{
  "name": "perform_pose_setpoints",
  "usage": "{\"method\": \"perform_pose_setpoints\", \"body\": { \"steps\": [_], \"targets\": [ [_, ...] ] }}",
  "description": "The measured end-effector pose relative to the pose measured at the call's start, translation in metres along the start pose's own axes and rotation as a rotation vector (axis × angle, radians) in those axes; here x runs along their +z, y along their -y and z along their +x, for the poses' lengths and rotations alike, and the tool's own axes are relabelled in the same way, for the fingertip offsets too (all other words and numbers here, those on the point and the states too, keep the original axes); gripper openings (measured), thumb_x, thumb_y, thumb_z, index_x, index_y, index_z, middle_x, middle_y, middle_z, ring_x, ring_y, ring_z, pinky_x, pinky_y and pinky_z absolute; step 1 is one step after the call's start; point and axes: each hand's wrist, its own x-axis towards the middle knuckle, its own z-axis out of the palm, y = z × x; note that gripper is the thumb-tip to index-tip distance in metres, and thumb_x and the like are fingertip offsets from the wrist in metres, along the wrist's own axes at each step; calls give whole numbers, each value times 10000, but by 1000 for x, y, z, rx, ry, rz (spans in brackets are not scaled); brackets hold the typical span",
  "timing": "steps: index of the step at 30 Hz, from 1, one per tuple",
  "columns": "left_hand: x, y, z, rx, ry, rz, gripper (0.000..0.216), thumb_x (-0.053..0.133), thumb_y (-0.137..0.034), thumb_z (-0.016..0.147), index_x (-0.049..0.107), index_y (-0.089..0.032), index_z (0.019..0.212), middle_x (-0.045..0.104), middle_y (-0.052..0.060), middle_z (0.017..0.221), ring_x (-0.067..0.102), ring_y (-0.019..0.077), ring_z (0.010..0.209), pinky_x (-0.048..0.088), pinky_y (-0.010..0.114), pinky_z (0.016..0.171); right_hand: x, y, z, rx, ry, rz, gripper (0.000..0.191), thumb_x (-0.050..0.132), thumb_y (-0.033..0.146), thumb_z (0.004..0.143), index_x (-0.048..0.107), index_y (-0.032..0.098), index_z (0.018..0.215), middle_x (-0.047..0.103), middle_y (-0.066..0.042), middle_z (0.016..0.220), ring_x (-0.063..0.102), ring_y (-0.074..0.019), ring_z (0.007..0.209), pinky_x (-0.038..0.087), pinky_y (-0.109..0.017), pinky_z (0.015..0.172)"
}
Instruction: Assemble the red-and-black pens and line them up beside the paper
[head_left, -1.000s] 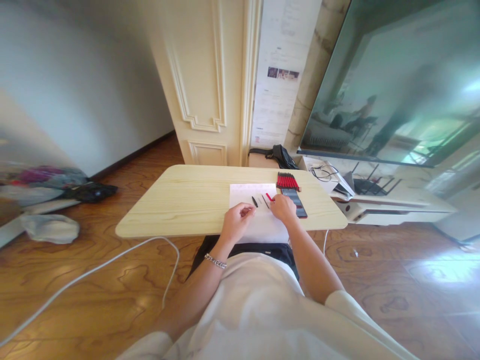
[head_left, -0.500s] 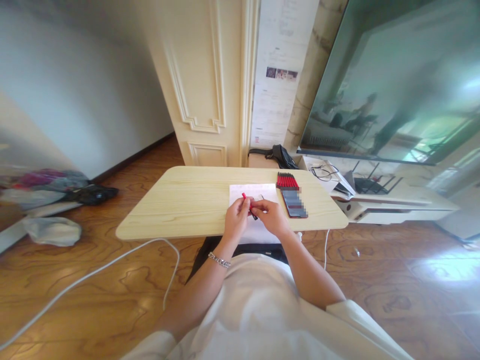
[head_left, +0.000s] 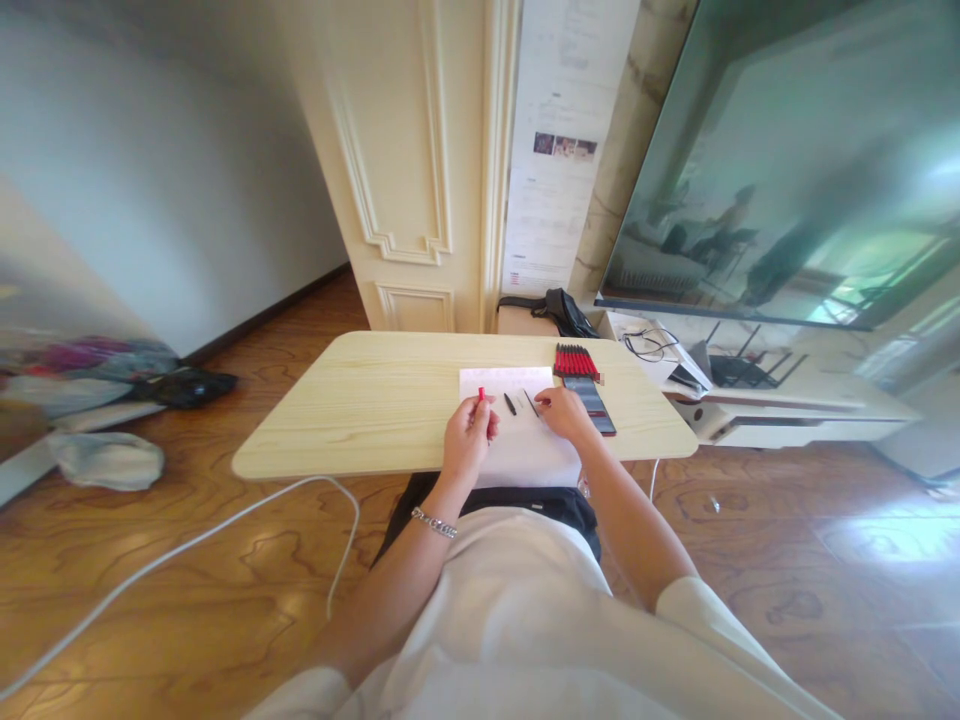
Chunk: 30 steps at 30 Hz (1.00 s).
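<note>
Held upright in my closed left hand (head_left: 468, 436) is a red pen barrel (head_left: 481, 394), its top end showing above the thumb and fingers. On the white paper (head_left: 525, 455) lies a short black pen part (head_left: 510, 404), between the two hands. Just right of it is a thin dark pen refill (head_left: 531, 404), slanting over the sheet. My right hand (head_left: 564, 411) has its fingertips pinched at the refill's side; the fingers partly hide the contact.
Several red pens with black ends (head_left: 574, 360) lie in a row at the paper's upper right. Below them is a dark flat phone-like object (head_left: 585, 396), partly behind my right hand. The light wooden table (head_left: 360, 400) extends left. A white cable (head_left: 225, 520) runs below.
My hands have come apart. The black pen part now lies on the paper, the red barrel stays in my left hand, and my right hand has moved right to the thin refill.
</note>
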Motion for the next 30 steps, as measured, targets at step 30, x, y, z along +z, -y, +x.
{"method": "perform_pose_setpoints", "body": {
  "steps": [30],
  "targets": [
    [1, -3, -5, -67, 123, 58, 423, 554, -530, 849, 643, -153, 1018, 627, 39, 729, 545, 110, 575, 426, 220, 503, 13, 7, 10, -51, 17, -239, 221, 459, 129, 863, 610, 104, 1022, 632, -161, 1041, 596, -223, 991, 418, -279, 821]
  ]
}}
